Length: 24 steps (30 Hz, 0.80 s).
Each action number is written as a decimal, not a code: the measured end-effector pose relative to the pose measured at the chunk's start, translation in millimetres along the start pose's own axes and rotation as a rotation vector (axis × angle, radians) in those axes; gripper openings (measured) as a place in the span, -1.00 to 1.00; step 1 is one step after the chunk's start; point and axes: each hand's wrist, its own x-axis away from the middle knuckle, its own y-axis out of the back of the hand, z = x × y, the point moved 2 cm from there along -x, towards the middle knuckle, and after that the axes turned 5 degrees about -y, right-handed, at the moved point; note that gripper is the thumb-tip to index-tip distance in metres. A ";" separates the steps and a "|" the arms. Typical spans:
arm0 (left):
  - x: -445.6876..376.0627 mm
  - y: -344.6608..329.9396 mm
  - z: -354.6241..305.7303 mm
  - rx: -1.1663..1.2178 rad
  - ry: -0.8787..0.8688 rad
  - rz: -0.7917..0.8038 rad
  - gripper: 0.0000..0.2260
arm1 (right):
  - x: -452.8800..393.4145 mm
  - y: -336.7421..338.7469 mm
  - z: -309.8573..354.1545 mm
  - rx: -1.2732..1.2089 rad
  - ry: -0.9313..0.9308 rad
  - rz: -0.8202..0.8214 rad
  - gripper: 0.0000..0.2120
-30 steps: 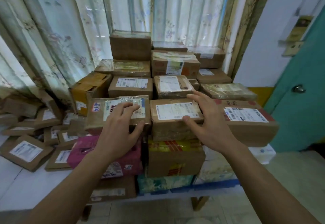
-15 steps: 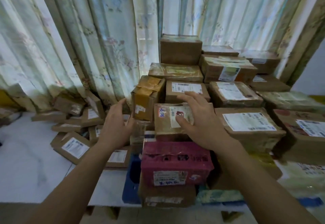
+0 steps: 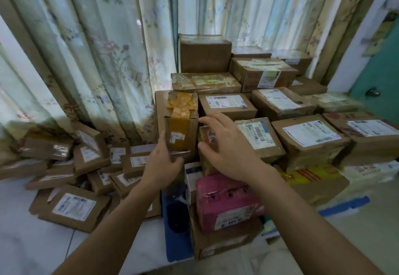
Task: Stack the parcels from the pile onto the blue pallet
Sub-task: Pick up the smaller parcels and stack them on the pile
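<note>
The yellow-taped box point(image 3: 181, 123) stands at the left edge of the stack point(image 3: 280, 123) on the blue pallet point(image 3: 177, 227). The left hand point(image 3: 163, 164) touches its lower left corner, thumb up along the edge, fingers curled under the bottom. The right hand point(image 3: 224, 145) hovers spread over a labelled box point(image 3: 257, 138) just beside it, gripping nothing. Below sits a pink parcel point(image 3: 226, 201). The pile point(image 3: 75, 166) of flat parcels lies left on the white floor point(image 3: 26, 242), against the floral curtain point(image 3: 97, 48).
</note>
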 end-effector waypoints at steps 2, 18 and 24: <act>-2.2 2.5 2.6 0.014 -0.008 0.014 -0.25 | -2.6 -1.1 7.4 0.017 0.016 0.005 -0.44; 156.1 243.6 171.6 -0.446 0.324 -0.392 -0.39 | -47.2 -161.3 172.4 -0.190 0.201 0.335 -0.39; 229.3 343.5 272.2 -0.461 0.457 -0.473 -0.39 | -51.5 -267.9 289.5 -0.218 0.252 0.469 -0.43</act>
